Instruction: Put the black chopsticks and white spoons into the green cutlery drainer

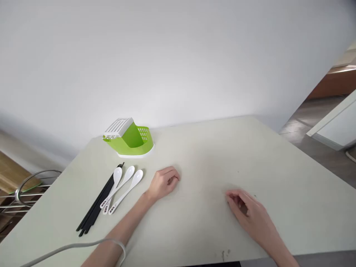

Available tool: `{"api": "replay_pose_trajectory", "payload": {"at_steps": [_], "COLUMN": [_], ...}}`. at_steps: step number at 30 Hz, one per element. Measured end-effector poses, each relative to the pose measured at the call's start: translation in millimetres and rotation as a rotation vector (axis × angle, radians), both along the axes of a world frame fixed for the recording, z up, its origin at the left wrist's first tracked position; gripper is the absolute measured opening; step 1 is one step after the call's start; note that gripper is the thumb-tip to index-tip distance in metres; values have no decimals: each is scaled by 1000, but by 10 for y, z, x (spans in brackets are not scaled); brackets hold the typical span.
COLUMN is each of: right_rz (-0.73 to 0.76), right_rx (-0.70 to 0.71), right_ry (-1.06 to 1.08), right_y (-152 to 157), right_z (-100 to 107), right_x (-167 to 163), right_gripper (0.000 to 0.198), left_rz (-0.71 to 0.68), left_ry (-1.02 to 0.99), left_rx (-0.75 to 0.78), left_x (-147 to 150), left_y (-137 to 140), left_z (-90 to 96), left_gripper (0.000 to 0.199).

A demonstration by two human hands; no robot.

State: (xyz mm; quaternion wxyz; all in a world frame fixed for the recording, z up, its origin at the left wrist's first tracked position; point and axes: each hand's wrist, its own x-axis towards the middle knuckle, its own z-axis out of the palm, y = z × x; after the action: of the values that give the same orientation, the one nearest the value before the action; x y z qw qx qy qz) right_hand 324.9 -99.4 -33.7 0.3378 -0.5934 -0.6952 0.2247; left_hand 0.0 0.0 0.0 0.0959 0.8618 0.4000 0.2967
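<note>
My left hand (163,183) rests on the pale table with its fingers curled in and nothing visible in them. Farther right, my right hand (252,214) also lies on the tabletop, thumb and fingertips drawn together around a bare hollow. Left of my left hand are three white spoons (127,190), bowls pointing away from me, some handles crossing. Several black chopsticks (97,205) lie in a bundle beside and partly under the spoons. Behind them stands a green utensil holder (136,142) with white slatted and base parts. Neither hand touches these things.
The table (205,155) meets a white wall (194,63) at the back. A grey cable (75,245) crosses the front left and passes over my left forearm. Beyond the left edge is a metal wire rack (30,196) with a wooden board (16,174).
</note>
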Motion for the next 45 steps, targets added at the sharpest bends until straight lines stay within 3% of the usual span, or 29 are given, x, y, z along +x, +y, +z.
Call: {"api": "replay_pose_trajectory", "payload": {"at_steps": [5, 17, 45], "right_rz": [2, -29, -35], "right_rx": [-26, -29, -45], "right_ry": [-13, -45, -36], "right_y": [9, 30, 31], "right_z": [-70, -261, -269], "right_x": [43, 133, 146], "right_gripper": [30, 29, 31], "left_rz": [-5, -12, -28], "left_ry": [43, 183, 218], "left_rx": [2, 39, 64], "left_x": [29, 34, 41], "left_y": [32, -23, -38], "left_z": [-92, -123, -135], "left_gripper": [25, 22, 22]}}
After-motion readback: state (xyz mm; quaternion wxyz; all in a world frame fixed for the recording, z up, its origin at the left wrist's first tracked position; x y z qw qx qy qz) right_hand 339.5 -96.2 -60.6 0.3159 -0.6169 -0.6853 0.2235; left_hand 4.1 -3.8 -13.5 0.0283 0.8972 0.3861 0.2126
